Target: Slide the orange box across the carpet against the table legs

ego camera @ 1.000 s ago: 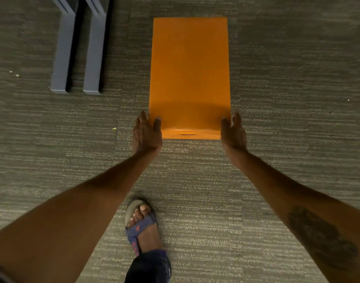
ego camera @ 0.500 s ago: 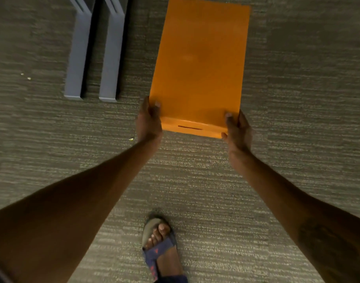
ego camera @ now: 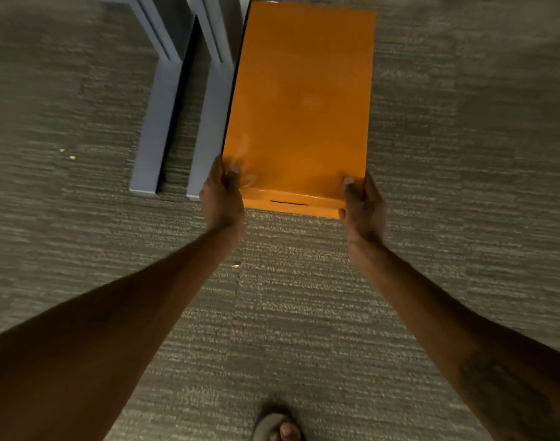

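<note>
A long orange box [ego camera: 299,100] lies flat on the grey carpet [ego camera: 304,313], its left edge right beside the nearer of two grey table legs [ego camera: 208,122]. My left hand [ego camera: 223,198] grips the box's near left corner, thumb on top. At the near right corner my right hand [ego camera: 363,205] holds on in the same way. A narrow dark slot shows on the box's near face between my hands.
A second grey table leg [ego camera: 156,122] runs parallel further left. Small pale crumbs [ego camera: 67,154] lie on the carpet at left. My sandalled foot [ego camera: 280,428] is at the bottom edge. Carpet stretches open to the right of the box.
Both hands went from resting beside the box's near corners to gripping them. The box has slid left and now sits alongside the nearer table leg.
</note>
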`<state>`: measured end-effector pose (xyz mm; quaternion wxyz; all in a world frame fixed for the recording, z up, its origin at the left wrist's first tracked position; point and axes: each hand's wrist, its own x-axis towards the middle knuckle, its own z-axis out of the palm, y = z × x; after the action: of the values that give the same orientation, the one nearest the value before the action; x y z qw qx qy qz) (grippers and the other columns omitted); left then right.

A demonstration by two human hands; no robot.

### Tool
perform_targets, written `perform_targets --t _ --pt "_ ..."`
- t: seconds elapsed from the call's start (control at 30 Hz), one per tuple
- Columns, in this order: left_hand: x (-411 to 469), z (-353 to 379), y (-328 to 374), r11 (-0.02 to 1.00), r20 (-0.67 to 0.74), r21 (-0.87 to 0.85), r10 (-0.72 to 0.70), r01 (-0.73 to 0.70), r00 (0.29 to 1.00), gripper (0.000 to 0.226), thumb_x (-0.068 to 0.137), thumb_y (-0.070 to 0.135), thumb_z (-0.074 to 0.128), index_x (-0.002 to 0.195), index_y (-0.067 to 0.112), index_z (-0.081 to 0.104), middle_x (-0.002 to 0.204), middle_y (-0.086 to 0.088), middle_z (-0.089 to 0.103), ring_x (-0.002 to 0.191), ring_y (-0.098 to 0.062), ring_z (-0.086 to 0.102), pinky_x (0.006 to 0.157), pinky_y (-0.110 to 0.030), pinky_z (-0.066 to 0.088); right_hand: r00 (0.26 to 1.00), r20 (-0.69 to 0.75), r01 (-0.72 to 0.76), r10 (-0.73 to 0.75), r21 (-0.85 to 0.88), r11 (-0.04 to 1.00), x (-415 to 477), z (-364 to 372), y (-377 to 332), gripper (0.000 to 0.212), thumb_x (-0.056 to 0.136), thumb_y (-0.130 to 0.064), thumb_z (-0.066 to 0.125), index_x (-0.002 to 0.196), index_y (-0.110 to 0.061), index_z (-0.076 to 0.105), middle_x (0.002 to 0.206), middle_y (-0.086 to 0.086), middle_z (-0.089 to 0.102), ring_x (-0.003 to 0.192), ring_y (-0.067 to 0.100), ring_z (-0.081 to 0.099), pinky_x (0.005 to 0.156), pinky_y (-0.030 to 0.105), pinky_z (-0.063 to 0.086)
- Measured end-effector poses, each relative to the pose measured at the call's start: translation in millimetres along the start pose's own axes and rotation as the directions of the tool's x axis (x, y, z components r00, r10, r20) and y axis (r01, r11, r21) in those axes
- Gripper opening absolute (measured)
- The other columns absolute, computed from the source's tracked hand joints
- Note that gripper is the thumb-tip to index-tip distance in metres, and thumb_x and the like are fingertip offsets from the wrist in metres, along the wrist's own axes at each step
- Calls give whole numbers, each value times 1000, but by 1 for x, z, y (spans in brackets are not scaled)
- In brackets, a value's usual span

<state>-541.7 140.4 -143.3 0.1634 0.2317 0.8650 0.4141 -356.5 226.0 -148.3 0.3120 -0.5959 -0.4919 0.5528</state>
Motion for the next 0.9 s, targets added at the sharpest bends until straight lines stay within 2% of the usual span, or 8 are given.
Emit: perform_targets --t 0.1,0.2,0.33,0.4,0.53,0.63,0.77,0.9 --pt "12 -3 -3 1000 -4 -14 8 -8 1000 29 104 29 44 118 10 61 105 3 69 89 -8 59 74 -24 45 1000 -15 -1 1 -23 1000 6 12 -5 29 99 -43 54 127 -36 60 112 -17 64 112 18 61 98 55 51" --pt "20 -6 -1 1000 -20 20 7 -7 1000 29 104 30 44 121 12 60 103 8 66 89 -7 58 71 -25 43 1000 -28 -3 2 -48 999 14 20 -9 30 99 -42 53 127 -32 61 109 -13 65 108 21 62 96 55 51" --pt "30 -7 0 999 -17 50 5 -5 1000 32 104 31 43 125 11 58 108 -2 69 88 -15 61 71 -29 42 999 -35 -12 10 -55 998 22 29 -12 30 99 -40 53 125 -27 62 106 -9 65 100 19 61 93 55 51" --pt "34 -8 1 999 -19 48 -2 2 1000 34 104 31 42 127 11 58 108 1 68 93 -14 60 74 -28 41 999 -40 -15 12 -77 997 24 33 -13 29 100 -41 52 124 -29 62 105 -9 65 98 20 62 90 54 52" --pt "38 -11 -3 997 16 72 -5 3 1000 35 105 35 39 127 13 56 110 -5 70 98 -28 68 81 -41 55 999 -27 40 -43 -128 991 25 36 -11 29 101 -41 49 125 -27 60 102 -5 67 87 16 60 78 43 53" --pt "36 -12 -4 996 29 93 4 -7 1000 35 106 36 36 127 14 54 106 0 67 94 -28 67 83 -45 56 995 -27 84 -92 -208 974 26 36 -10 33 102 -41 47 129 -25 57 104 -8 67 83 9 60 67 23 44" --pt "34 -11 -3 987 39 157 -24 18 999 51 106 40 33 151 16 37 134 -12 62 115 -31 60 87 -41 46 995 -8 94 -100 -282 955 27 36 -11 38 102 -43 46 135 -24 54 109 -13 63 85 4 56 67 19 38" --pt "31 -13 -1 984 88 175 -35 19 995 57 106 40 30 158 19 20 151 -11 46 132 -33 50 101 -47 44 993 27 114 -112 -344 932 26 33 -15 40 103 -44 43 136 -23 52 104 -15 58 74 -8 49 58 8 29"
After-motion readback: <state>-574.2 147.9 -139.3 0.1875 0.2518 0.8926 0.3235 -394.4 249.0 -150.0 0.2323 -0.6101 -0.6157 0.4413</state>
